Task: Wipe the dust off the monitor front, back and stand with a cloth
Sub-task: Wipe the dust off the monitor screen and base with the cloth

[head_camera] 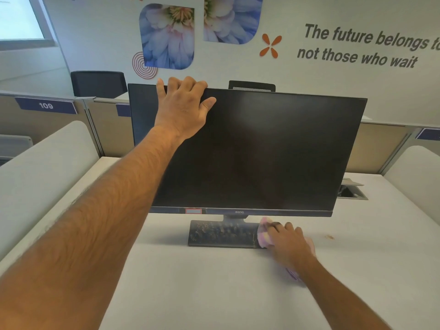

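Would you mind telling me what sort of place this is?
Most likely an open-plan office: a desk with a monitor, partitions carrying a numbered tag "109", and a motivational slogan on the wall.

The monitor (262,151) screen looks matt and dark, faintly hazed, its frame probably plastic. The stand base (221,233) is glossy black, mottled with dust. The pink cloth (263,234) seems soft; the desk (214,282) is smooth, matt white.

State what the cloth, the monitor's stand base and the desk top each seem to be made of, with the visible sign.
Cloth: soft fabric, pink and white; it bunches under the right hand.
Stand base: dark, smooth, probably plastic; dust smears show.
Desk top: matte pale laminate, likely; flat, no glare.
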Demonstrator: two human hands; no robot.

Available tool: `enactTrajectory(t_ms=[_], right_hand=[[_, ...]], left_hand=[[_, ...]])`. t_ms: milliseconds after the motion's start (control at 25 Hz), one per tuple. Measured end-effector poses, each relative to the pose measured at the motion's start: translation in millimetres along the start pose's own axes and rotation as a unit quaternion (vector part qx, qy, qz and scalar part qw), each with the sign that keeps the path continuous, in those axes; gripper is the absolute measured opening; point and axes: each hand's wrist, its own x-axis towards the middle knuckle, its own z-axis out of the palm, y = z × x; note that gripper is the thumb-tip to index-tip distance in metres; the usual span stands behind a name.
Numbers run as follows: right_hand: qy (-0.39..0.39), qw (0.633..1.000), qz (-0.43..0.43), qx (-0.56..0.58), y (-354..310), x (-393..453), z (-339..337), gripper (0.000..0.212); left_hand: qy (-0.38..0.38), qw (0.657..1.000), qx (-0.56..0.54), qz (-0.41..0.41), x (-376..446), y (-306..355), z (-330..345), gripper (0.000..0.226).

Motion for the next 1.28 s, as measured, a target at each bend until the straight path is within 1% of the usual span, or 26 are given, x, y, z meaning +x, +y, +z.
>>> enactTrajectory(t_ms=[80,120,160,200,280,320,360,440,520,560,600,640,680,760,800,840,960,1040,1160,1240,1280], right_hand=[[0.004,0.994,-0.108,-0.011,-12,-5,-2,0.069],[0.002,0.99,-0.139,-0.015,-17,-6,-3,0.072],[0.003,0.991,-0.135,-0.008,-20,-4,-7,0.07],[0.005,0.995,-0.096,0.012,-20,0,-10,0.065],[0.001,0.999,0.025,0.046,-21,8,-19,0.056],[-0.015,0.997,0.062,0.05,-22,12,-20,0.055],[-0.029,0.996,0.07,0.047,-26,15,-19,0.056],[-0.031,0.998,0.035,0.045,-42,18,-15,0.059],[-0.011,0.998,-0.047,0.041,-65,16,-14,0.062],[-0.01,0.995,-0.094,0.041,-74,14,-15,0.065],[-0.016,0.992,-0.123,0.035,-79,11,-16,0.068],[-0.014,0.992,-0.122,0.024,-82,10,-18,0.068],[-0.007,0.996,-0.092,0.014,-81,10,-19,0.064],[0.006,1.0,0.003,0.008,-78,11,-23,0.054],[0.001,0.999,0.032,0.005,-78,11,-25,0.053],[-0.006,0.999,0.037,0.005,-80,12,-27,0.054],[-0.013,1.0,-0.003,0.011,-99,18,-32,0.057],[-0.004,0.999,-0.028,0.028,-107,20,-32,0.063],[0.006,0.996,-0.081,0.033,-102,17,-32,0.069],[0.018,0.996,-0.079,0.02,-94,16,-29,0.066],[0.022,0.998,-0.061,0.008,-91,16,-27,0.062]], left_hand=[[0.005,1.0,0.0,-0.001,0,1,1,0.047],[0.006,1.0,0.0,-0.003,0,0,1,0.047],[0.007,1.0,0.0,-0.004,0,-1,2,0.047],[0.008,1.0,0.001,-0.004,1,-2,2,0.047],[0.008,1.0,0.003,-0.001,1,-3,3,0.047],[0.008,1.0,0.004,0.001,1,-4,3,0.047],[0.009,1.0,0.005,0.002,0,-4,4,0.047],[0.01,1.0,0.004,0.003,1,-3,4,0.047],[0.012,1.0,0.004,0.001,1,-3,5,0.047],[0.013,1.0,0.005,0.001,2,-3,5,0.047],[0.014,1.0,0.005,0.002,2,-4,6,0.047],[0.014,1.0,0.005,0.003,1,-5,7,0.047],[0.014,1.0,0.005,0.003,1,-6,7,0.047],[0.016,1.0,0.007,0.002,0,-8,8,0.048],[0.016,1.0,0.008,0.002,0,-8,8,0.048],[0.016,1.0,0.009,0.003,0,-7,8,0.048],[0.013,1.0,0.006,0.003,0,-4,7,0.049],[0.013,1.0,0.005,0.002,-1,-4,6,0.05],[0.006,1.0,0.007,0.004,-2,-7,5,0.05],[0.002,1.0,0.005,0.007,-3,-7,5,0.051],[0.002,1.0,0.003,0.008,-2,-7,4,0.051]])
